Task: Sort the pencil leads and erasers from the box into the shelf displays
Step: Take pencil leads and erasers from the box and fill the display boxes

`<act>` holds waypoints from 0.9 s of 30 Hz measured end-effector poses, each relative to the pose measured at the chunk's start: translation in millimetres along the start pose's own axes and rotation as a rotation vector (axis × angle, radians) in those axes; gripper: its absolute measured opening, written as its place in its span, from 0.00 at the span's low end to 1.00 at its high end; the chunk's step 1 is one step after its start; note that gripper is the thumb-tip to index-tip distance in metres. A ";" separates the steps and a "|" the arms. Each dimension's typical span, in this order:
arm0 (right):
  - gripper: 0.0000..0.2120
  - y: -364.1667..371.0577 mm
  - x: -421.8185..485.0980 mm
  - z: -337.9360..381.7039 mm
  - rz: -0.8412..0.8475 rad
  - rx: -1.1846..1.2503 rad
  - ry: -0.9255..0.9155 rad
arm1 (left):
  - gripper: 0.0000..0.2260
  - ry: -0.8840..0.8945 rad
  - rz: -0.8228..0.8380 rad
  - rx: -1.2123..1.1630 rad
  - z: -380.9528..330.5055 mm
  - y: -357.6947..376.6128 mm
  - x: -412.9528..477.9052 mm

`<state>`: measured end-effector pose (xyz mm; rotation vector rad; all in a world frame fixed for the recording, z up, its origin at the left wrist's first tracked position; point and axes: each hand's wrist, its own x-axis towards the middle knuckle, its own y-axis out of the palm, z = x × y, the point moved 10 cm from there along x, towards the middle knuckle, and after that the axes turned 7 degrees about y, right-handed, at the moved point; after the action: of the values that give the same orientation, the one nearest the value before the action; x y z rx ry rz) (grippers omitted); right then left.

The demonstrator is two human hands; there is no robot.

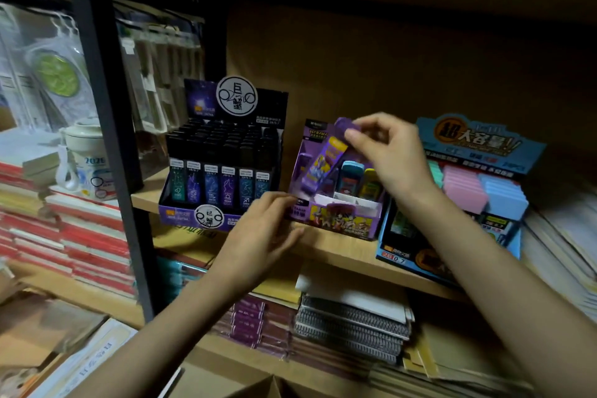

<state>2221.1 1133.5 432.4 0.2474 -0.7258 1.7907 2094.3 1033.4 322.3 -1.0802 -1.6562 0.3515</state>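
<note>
My right hand [386, 152] pinches the top of a purple and yellow lead case [324, 158], which leans tilted inside the purple display box [342, 220] on the middle shelf. My left hand [261, 229] rests with curled fingers against the lower left corner of that purple box. A blue case [352, 176] and a yellow case [371, 186] stand in the same box. To the left stands a dark display [223, 171] full of constellation lead cases. To the right, a blue display [468, 191] holds pink and blue erasers.
The wooden shelf board [339, 255] runs under the displays, with another board close overhead. Spiral notebooks [352, 323] and stacked books lie on the shelf below. A black upright post [106, 126] stands at the left. A cardboard box flap [268, 388] shows at the bottom edge.
</note>
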 end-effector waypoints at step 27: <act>0.17 75.4 36.5 -1.4 0.228 -0.767 -0.271 | 0.19 0.131 0.093 0.198 -12.7 7.8 -2.1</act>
<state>2139.4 1149.7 423.3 -0.1180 -1.6228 1.5669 2109.2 1032.4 320.5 -1.0112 -1.4270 0.4846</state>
